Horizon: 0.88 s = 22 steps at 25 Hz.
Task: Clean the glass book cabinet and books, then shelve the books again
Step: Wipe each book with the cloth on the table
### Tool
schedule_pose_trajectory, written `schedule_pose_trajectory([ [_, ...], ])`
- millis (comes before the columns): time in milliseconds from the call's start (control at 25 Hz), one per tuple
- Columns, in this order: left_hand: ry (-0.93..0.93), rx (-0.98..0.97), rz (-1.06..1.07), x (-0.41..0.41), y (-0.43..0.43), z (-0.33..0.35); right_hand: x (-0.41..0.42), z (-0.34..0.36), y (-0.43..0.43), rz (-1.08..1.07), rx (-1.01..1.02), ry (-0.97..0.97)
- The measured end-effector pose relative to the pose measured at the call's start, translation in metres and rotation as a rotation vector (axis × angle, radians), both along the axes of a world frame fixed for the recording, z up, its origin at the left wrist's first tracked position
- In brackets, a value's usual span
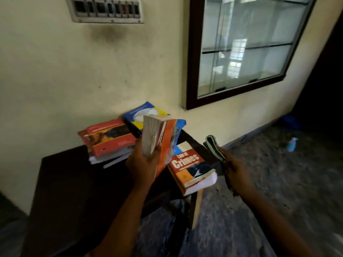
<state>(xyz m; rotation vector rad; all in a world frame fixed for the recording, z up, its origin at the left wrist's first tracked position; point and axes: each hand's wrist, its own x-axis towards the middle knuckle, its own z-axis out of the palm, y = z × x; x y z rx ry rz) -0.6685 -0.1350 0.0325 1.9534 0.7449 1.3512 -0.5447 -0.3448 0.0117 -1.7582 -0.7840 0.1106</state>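
Gripping a thick orange-covered paperback [161,138] from below, the left hand [143,162] has its fingers wrapped round the book's lower end. The book stands nearly upright above the dark table [74,182], with its page block turned toward the person. The right hand [235,169] is closed round a folded green-and-white cloth [214,147], held just to the right of the book and not touching it. To my eye the paperback is hefty and rather floppy. Its covers would bend and the pages splay if it were lifted by one cover, so clasping spine and page block together is the safe hold. The cloth is soft and should follow the page edges easily. On the table lie a "Crimes" volume [191,169] poking past the corner, a red stack [109,140], and a blue-and-yellow book [141,115] by the wall. The glass cabinet [193,52] hangs up to the right with no books visible on its shelves, and its panes look fragile and want light pressure.
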Motion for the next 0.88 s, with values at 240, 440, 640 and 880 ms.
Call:
schedule_pose_trajectory([
  [240,0.422,0.72,-0.218,0.102,0.002,-0.069,0.069,-0.01,-0.018,-0.079,-0.104,0.022],
  [440,0.658,0.853,-0.38,0.122,-0.039,-0.147,0.118,-0.039,-0.013,0.002,-0.151,0.04],
  [640,0.984,0.759,-0.324,0.146,-0.061,-0.157,0.141,-0.04,-0.005,0.141,-0.217,0.039],
  [880,0.577,0.111,-0.318,0.13,-0.073,-0.146,0.144,-0.048,0.013,0.287,-0.087,0.122],
])
